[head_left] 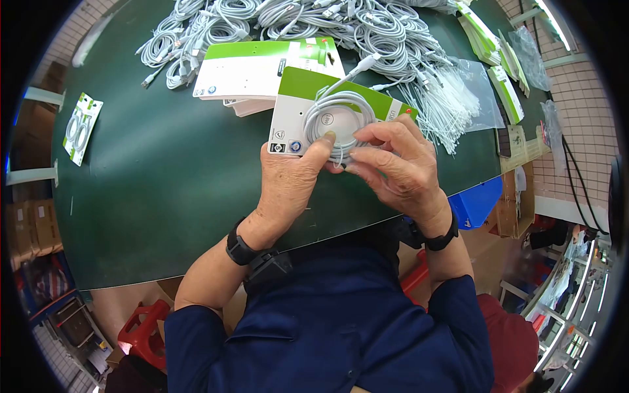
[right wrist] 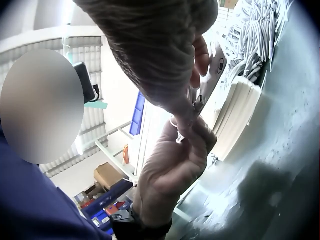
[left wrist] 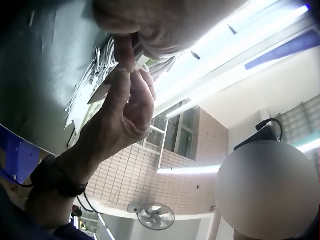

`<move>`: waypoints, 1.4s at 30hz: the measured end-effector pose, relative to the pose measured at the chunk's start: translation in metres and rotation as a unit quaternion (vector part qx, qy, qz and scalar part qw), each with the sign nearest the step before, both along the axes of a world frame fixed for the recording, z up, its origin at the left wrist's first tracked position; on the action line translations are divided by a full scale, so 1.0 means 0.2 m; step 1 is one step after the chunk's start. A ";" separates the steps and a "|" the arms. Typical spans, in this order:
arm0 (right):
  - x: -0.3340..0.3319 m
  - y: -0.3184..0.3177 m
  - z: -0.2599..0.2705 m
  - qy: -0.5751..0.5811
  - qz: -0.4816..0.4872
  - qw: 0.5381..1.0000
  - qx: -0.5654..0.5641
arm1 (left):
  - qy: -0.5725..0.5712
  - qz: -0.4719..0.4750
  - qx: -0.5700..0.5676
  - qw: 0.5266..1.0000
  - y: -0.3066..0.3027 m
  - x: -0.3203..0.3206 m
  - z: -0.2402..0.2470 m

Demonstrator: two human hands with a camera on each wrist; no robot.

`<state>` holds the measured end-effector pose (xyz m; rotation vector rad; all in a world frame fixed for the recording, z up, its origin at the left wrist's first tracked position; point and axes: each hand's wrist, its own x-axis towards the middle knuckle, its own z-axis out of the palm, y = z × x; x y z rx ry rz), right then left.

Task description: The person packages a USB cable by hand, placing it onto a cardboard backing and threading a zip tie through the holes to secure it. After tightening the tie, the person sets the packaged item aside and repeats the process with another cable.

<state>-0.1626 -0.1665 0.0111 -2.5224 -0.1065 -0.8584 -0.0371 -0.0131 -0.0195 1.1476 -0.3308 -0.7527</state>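
Note:
A coiled grey-white USB cable (head_left: pixel 339 107) lies against a green and white packaging card (head_left: pixel 289 112), tilted above the table. My left hand (head_left: pixel 288 180) grips the card's lower edge, its thumb pressed on the coil's lower part. At the coil's lower right, my right hand (head_left: pixel 401 164) pinches with thumb and fingertips; what sits between those fingertips is too small to tell. A thin white tie (head_left: pixel 339 159) shows at the bottom of the coil. In the right wrist view the card (right wrist: pixel 216 65) appears edge-on beside both hands.
Behind the card is a stack of packaging cards (head_left: pixel 246 69). Many coiled cables (head_left: pixel 386 36) are heaped at the back. White cable ties (head_left: pixel 445 108) spread at the right, near more cards (head_left: pixel 506 92). One card with a cable (head_left: pixel 82 128) lies far left on the green table (head_left: pixel 144 216).

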 end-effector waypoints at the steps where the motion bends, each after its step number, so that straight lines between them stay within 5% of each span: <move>1: 0.00 0.00 0.00 0.009 0.005 1.000 -0.003 | 0.002 0.001 0.001 1.000 0.00 0.00 0.00; 30: 0.01 -0.01 -0.09 -0.005 0.040 0.998 -0.055 | 0.035 -0.011 0.019 0.999 0.02 0.03 0.00; 42: 0.05 0.00 0.03 0.087 0.011 0.995 -0.048 | 0.030 -0.013 0.030 0.999 0.00 0.02 -0.01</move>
